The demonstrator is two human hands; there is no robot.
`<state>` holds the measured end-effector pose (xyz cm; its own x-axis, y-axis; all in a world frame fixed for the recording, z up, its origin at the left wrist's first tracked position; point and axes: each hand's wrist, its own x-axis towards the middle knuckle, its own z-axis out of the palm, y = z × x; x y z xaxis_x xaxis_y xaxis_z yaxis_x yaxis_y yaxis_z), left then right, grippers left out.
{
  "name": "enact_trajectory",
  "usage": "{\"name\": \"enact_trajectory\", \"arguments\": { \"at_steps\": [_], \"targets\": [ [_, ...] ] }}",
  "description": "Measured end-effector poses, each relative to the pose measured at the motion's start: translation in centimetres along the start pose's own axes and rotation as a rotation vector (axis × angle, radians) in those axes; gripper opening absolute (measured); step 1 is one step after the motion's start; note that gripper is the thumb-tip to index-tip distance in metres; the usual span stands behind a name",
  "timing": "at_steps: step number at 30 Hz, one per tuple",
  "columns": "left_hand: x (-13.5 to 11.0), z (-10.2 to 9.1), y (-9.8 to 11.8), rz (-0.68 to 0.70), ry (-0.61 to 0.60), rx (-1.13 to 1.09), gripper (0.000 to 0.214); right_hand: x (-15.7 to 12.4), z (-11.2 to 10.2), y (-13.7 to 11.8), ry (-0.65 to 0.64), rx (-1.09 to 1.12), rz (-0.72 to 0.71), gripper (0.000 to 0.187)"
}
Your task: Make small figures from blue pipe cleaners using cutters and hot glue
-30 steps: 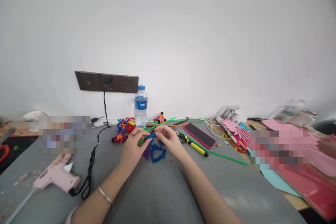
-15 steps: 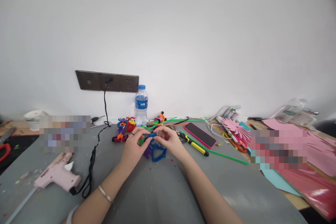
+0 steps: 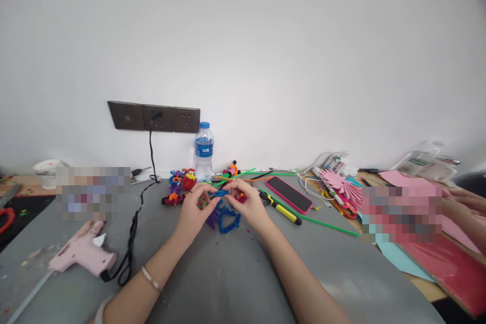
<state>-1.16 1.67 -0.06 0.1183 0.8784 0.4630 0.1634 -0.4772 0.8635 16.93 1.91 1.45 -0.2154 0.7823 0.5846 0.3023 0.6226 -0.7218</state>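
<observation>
Between my two hands is a small blue pipe cleaner piece point(image 3: 220, 193), pinched at both ends just above the grey table mat. My left hand point(image 3: 196, 212) grips its left end with thumb and fingertips. On the other end, the thumb and fingers of my right hand point(image 3: 248, 205) are closed. Right below lies a blue pipe cleaner shape point(image 3: 229, 224) bent into a loop, with a purple fuzzy piece point(image 3: 212, 219) beside it. Behind my left hand stand a purple figure point(image 3: 175, 180) and a red figure point(image 3: 189, 180) with a yellow part.
A pink glue gun point(image 3: 83, 258) with a black cord lies at left. A water bottle point(image 3: 204, 152) stands by the wall. Right of my hands are a phone point(image 3: 289, 194), a yellow-black cutter point(image 3: 284, 211) and green pipe cleaners. Another person's hand point(image 3: 465, 210) is over pink paper at far right.
Another person's hands have come into view at the far right, over the pink paper. My hands have shifted only slightly, still pinching the blue pipe cleaner piece.
</observation>
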Motion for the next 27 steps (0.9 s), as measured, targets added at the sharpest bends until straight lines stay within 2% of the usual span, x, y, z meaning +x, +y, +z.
{"name": "enact_trajectory", "arguments": {
  "at_steps": [14, 19, 27],
  "targets": [
    [-0.03, 0.00, 0.57, 0.092, 0.011, 0.103, 0.004, -0.11, -0.28, -0.96, -0.056, -0.105, -0.088, 0.013],
    [0.07, -0.07, 0.25, 0.096, 0.023, 0.133, 0.004, -0.11, -0.31, -0.86, -0.024, -0.129, -0.121, 0.016],
    [0.09, -0.08, 0.49, 0.080, -0.005, 0.048, 0.006, -0.10, -0.39, -0.69, 0.010, -0.152, -0.159, 0.016]
  ]
}}
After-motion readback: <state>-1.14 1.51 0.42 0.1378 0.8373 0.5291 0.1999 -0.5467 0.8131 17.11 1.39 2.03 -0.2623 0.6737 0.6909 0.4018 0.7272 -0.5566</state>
